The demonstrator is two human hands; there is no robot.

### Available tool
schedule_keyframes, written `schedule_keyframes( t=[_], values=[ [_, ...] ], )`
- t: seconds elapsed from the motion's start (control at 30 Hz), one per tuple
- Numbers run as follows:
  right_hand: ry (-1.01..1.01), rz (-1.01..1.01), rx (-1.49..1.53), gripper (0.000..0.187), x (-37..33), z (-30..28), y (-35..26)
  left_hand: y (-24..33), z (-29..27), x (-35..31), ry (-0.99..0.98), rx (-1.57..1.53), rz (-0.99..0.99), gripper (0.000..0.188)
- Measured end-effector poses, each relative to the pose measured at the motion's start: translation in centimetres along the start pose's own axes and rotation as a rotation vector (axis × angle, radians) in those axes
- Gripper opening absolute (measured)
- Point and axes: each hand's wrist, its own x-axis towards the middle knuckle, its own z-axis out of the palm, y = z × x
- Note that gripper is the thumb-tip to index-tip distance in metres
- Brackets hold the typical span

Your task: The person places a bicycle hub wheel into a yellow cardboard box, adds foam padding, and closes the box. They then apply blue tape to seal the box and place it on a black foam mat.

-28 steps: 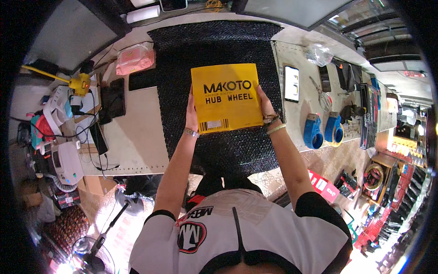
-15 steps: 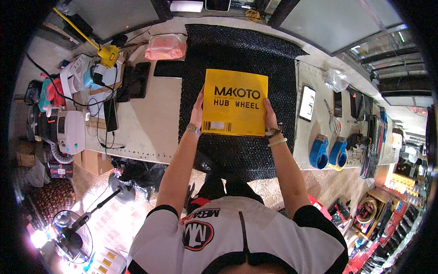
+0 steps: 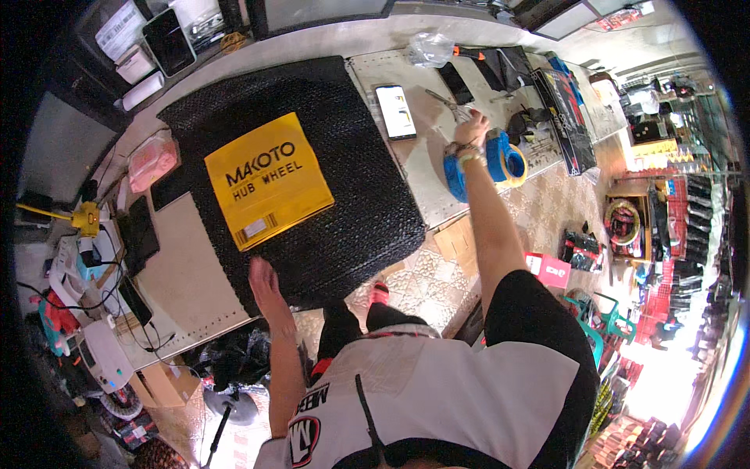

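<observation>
A yellow cardboard box [image 3: 269, 181] with black lettering lies flat and slightly turned on a black woven mat [image 3: 367, 176]. Just off the near edge of the box, my left hand [image 3: 270, 283] is open and empty, its fingers stretched out. Over to the right, my right hand [image 3: 471, 129] is at the handle end of a pair of scissors [image 3: 441, 99] on the table. Its fingers are bent and partly hidden, so a grip does not show. Beside that wrist stand two blue tape dispensers [image 3: 455, 176], one with a tan roll [image 3: 514, 164].
A lit phone [image 3: 395, 112] lies on the table [image 3: 422, 172] right of the mat. Beyond the scissors are a dark phone [image 3: 455, 83], a clear plastic bag [image 3: 430, 50] and a long black box [image 3: 564, 121]. To the left are a pink wipes pack [image 3: 152, 162] and a yellow power socket [image 3: 85, 219].
Both hands have let go of the yellow box, which now rests on the mat. My right hand has moved right to the scissors, my left back toward me. The view has turned right.
</observation>
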Motion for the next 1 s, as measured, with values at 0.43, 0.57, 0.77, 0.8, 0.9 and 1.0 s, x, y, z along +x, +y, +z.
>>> schedule_keyframes(
  t=[0.43, 0.57, 0.77, 0.8, 0.9, 1.0],
  values=[
    [-0.359, -0.260, -0.100, 0.057, 5.8, 4.2, 9.2, -21.1, 8.8, -12.5, -0.103, -0.590, -0.697, 0.017],
    [-0.364, -0.246, -0.114, 0.054, 4.7, 5.4, 9.8, -21.9, 11.6, -13.3, 0.101, -0.551, -0.670, 0.019],
    [-0.400, -0.292, -0.050, 0.047, 5.2, 1.6, 8.8, -19.2, 12.7, -16.1, 0.134, -0.525, -0.681, 0.024],
    [-0.390, -0.268, 0.016, 0.046, 4.7, -0.7, 8.9, -18.8, 12.8, -16.3, 0.126, -0.535, -0.689, 0.024],
    [-0.464, -0.194, 0.279, 0.045, -0.6, -8.7, 9.9, -17.4, 13.1, -16.7, 0.101, -0.560, -0.696, 0.023],
    [-0.754, -0.346, 0.891, 0.042, -14.3, -15.7, 10.8, -15.8, 13.7, -16.8, 0.052, -0.574, -0.701, 0.024]
  ],
)
